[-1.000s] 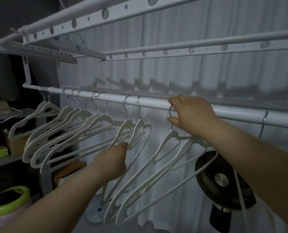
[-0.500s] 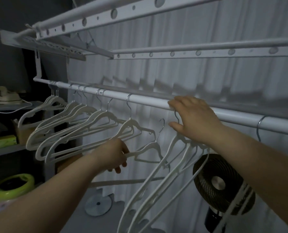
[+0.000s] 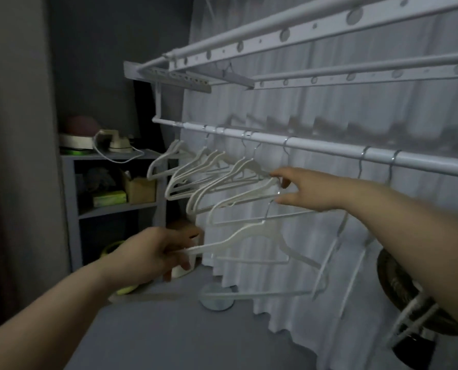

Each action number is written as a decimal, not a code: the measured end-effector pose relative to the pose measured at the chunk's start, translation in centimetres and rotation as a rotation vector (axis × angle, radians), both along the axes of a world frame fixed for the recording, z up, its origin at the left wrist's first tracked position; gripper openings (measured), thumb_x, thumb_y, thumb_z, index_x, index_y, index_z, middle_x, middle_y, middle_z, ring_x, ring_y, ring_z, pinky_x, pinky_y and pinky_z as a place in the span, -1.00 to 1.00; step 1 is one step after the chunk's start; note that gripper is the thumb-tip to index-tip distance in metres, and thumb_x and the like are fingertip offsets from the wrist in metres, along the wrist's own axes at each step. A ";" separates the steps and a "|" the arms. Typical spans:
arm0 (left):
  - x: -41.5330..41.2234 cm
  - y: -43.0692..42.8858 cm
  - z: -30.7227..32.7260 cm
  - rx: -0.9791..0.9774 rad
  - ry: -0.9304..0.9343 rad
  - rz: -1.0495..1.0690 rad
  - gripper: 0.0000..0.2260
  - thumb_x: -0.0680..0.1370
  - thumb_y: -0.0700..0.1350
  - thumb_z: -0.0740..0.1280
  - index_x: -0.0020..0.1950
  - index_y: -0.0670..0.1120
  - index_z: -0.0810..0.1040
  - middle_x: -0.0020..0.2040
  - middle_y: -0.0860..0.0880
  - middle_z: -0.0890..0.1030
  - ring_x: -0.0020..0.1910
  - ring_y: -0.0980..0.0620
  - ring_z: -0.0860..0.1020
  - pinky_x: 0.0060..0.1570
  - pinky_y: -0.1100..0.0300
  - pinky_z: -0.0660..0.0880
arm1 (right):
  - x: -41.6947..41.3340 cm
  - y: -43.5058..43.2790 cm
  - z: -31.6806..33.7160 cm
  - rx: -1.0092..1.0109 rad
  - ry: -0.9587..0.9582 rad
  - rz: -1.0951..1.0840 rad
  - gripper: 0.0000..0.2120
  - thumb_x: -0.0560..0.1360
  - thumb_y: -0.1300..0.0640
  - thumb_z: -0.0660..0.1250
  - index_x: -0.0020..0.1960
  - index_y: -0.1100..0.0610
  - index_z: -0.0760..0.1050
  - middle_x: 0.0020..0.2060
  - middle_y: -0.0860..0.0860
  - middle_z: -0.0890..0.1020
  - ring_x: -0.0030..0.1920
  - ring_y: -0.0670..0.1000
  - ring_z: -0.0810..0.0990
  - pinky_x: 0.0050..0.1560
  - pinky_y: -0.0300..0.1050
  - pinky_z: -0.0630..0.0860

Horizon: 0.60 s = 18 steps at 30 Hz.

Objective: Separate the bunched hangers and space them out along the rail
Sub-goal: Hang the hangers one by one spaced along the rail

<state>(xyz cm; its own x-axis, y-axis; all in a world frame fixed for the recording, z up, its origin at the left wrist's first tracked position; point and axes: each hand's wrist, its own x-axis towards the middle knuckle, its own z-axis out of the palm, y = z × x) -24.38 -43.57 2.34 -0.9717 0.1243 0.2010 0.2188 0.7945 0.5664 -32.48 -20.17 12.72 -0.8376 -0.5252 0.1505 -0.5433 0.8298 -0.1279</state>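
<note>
The left hand [image 3: 153,253] curls its fingers round one arm tip of a loose hanger [image 3: 251,233] and holds it off the rail [image 3: 316,148]. The hanger sits below the rail, tilted, with its hook pointing up toward the right hand [image 3: 305,192]. The right hand is spread, index finger and thumb apart, at the neck of the end hanger [image 3: 259,186] of the bunch [image 3: 203,169]. Blur hides whether it touches. The bunch hangs crowded along the rail's left part, with the end hanger's hook near the middle. Two more hangers [image 3: 334,244] hang close together further right, past the right forearm. A curtain [image 3: 329,116] falls behind the rail. A shelf [image 3: 115,206] stands at the rail's left end and a fan [image 3: 393,284] sits low on the right.
</note>
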 end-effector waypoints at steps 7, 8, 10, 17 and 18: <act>6.2 -8.8 -0.7 -0.012 -0.039 0.046 -0.80 0.50 -0.15 0.32 -0.21 0.16 0.50 -0.24 0.11 0.60 -0.30 0.28 0.55 -0.29 0.42 0.44 | 5.4 -7.1 -0.2 -0.416 -0.589 0.089 -0.60 0.57 0.12 0.14 -0.44 0.18 0.32 -0.48 0.01 0.52 -0.69 -0.13 0.31 -0.64 -0.37 0.27; 6.7 -9.4 -0.8 -0.015 0.003 0.069 -0.81 0.49 -0.13 0.34 -0.22 0.17 0.47 -0.24 0.14 0.56 -0.29 0.27 0.53 -0.31 0.44 0.41 | 6.2 -7.8 -0.5 -0.495 -0.612 0.075 -0.56 0.57 0.11 0.14 -0.48 0.16 0.29 -0.49 0.02 0.51 -0.69 -0.12 0.32 -0.65 -0.36 0.28; 7.7 -10.1 -1.3 0.000 0.136 0.124 -0.78 0.44 -0.11 0.39 -0.23 0.15 0.40 -0.21 0.14 0.49 -0.25 0.22 0.48 -0.34 0.42 0.37 | 7.5 -8.9 -1.3 -0.662 -0.623 0.037 -0.53 0.57 0.10 0.14 -0.51 0.13 0.22 -0.57 0.02 0.46 -0.71 -0.11 0.30 -0.67 -0.38 0.25; 8.6 -8.9 -3.6 0.196 0.152 0.085 -0.95 0.53 -0.08 0.26 -0.04 -0.02 0.46 -0.05 0.00 0.47 -0.07 0.04 0.47 -0.07 0.22 0.35 | 11.5 -11.8 -3.1 -0.983 -0.726 -0.026 -0.61 0.58 0.12 0.14 -0.43 0.14 0.29 -0.65 -0.02 0.46 -0.70 -0.13 0.39 -0.66 -0.37 0.37; 8.7 -8.3 -3.9 0.261 0.009 0.009 -0.89 0.56 -0.06 0.19 0.02 -0.02 0.48 -0.01 0.02 0.49 -0.06 0.09 0.49 -0.03 0.23 0.35 | 12.0 -12.3 -3.2 -1.029 -0.739 -0.023 -0.62 0.58 0.14 0.14 -0.41 0.16 0.32 -0.65 -0.01 0.48 -0.69 -0.12 0.43 -0.64 -0.34 0.43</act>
